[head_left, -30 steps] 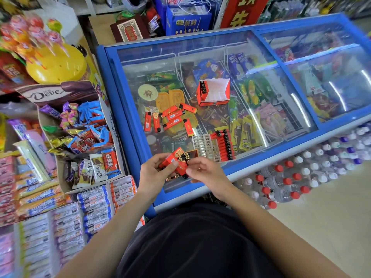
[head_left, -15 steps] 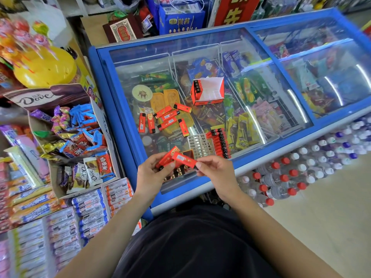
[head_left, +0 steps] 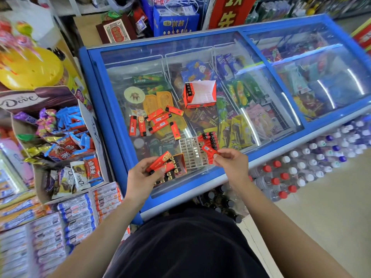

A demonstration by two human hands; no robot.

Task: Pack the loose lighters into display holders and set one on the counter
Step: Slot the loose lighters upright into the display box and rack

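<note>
The right hand (head_left: 230, 165) pinches one red lighter (head_left: 209, 150) between thumb and fingertips, by its lower end. Just beyond that grip lies a white grid tray (head_left: 192, 152), with a row of lighters (head_left: 209, 139) already standing along its far side. Across from it the left hand (head_left: 140, 177) clamps a few more lighters (head_left: 162, 162) against a red box (head_left: 174, 167). Farther out, loose lighters (head_left: 158, 122) are scattered on the freezer lid (head_left: 140, 63), and an open red holder (head_left: 200, 95) sits beyond them. Each lighter looks light, stiff and smooth-sided, so likely slippery; holding the body near one end should leave the other free to slot in.
</note>
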